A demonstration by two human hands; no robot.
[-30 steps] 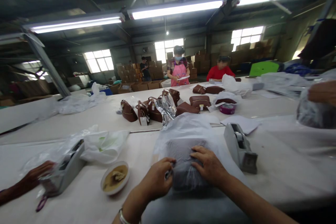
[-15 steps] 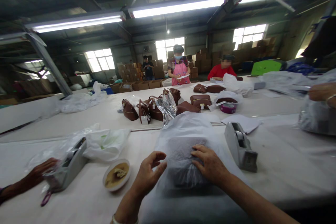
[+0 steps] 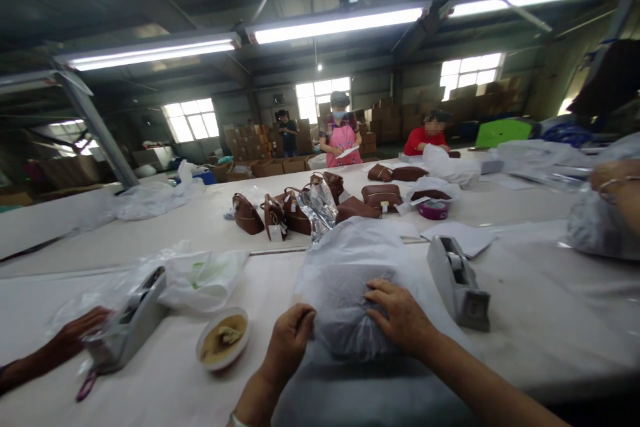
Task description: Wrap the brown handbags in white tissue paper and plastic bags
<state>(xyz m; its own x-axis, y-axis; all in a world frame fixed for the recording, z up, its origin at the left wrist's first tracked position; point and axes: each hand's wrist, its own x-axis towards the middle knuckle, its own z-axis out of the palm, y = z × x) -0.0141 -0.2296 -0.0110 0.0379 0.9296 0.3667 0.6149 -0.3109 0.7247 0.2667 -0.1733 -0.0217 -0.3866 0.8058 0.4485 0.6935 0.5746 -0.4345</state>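
Observation:
A dark item inside a translucent white plastic bag [image 3: 353,240] lies on the table in front of me. The bag's loose end spreads toward the far side, and the film blurs the item's shape. At the bag's left edge, my left hand [image 3: 291,340] is closed, thumb against fingers, pinching the film. My right hand [image 3: 400,317] rests on the right part of the wrapped item, fingers spread and flat. To the right of it stands a grey tape dispenser [image 3: 457,283].
Several brown handbags [image 3: 295,210] and silver foil [image 3: 319,207] lie beyond the bag. To the left are a bowl [image 3: 235,360] with brown contents and another tape dispenser [image 3: 123,340], touched by a co-worker's hand [image 3: 83,330]. Another person's hand [image 3: 615,177] is at the far right.
My left hand has closed from a loose, parted curl into a pinch at the bag's left edge. My right hand stays on the wrapped item.

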